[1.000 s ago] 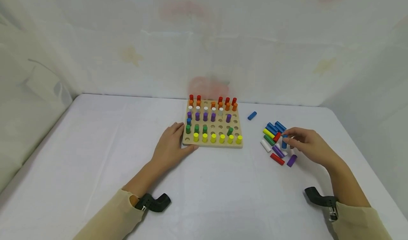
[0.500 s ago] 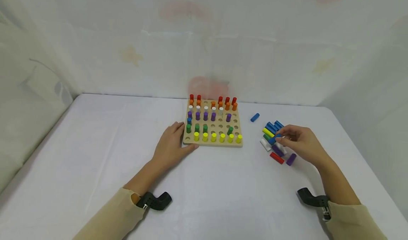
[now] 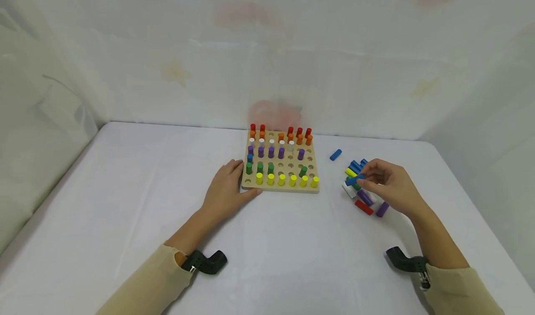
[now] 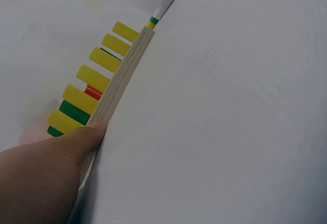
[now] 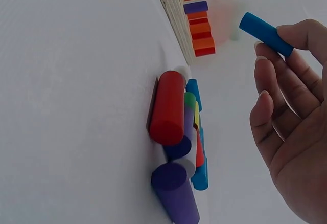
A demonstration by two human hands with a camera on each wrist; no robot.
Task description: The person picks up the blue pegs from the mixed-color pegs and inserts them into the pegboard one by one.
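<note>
Lifted since: round blue peg (image 3: 354, 180) in right hand (image 3: 388, 186)

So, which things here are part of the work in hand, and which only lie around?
In the work:
- blue peg, pinched by the right hand
- wooden pegboard, with the left hand resting on its near left corner
- pile of loose pegs under the right hand

Lying about:
- single blue peg, apart from the pile
- white table
</note>
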